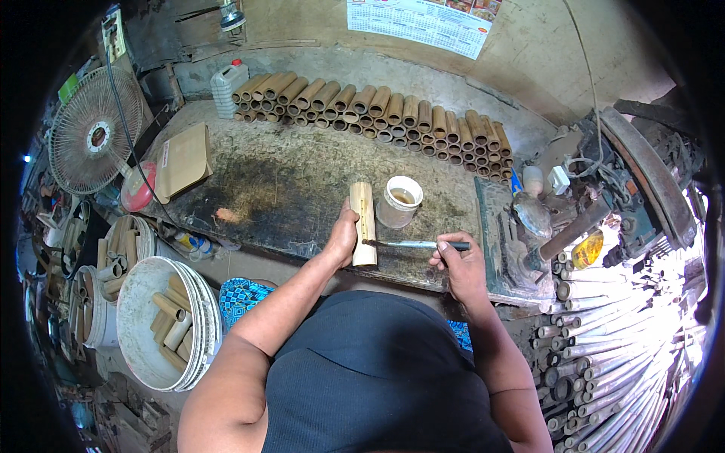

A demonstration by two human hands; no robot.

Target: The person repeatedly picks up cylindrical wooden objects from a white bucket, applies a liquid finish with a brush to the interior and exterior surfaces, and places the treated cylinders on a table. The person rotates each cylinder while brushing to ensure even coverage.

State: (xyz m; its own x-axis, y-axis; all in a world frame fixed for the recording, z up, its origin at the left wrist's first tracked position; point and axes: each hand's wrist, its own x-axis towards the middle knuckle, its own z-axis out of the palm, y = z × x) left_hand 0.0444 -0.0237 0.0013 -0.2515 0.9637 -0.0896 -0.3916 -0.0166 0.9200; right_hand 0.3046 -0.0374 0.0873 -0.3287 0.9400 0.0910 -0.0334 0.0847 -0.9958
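My left hand (344,235) is closed around the left side of a pale bamboo tube (362,211), which stands nearly upright in the picture near the table's front edge. A line of small dark marks runs down the tube's face. In my right hand (458,260) is a paintbrush (415,244) with a black handle and a metal shank, pinched between thumb and fingers. Its dark bristles touch the tube's right side low down. Just right of the tube's upper part stands a white plastic tub (399,202) with brownish liquid in it.
Stacked bamboo tubes (377,113) line the table's back beside a jug (229,89). A fan (98,136) and brown cardboard (183,162) are at left. Below, a white bucket (136,317) holds tubes. A machine (574,226) and long bamboo poles (612,355) occupy the right.
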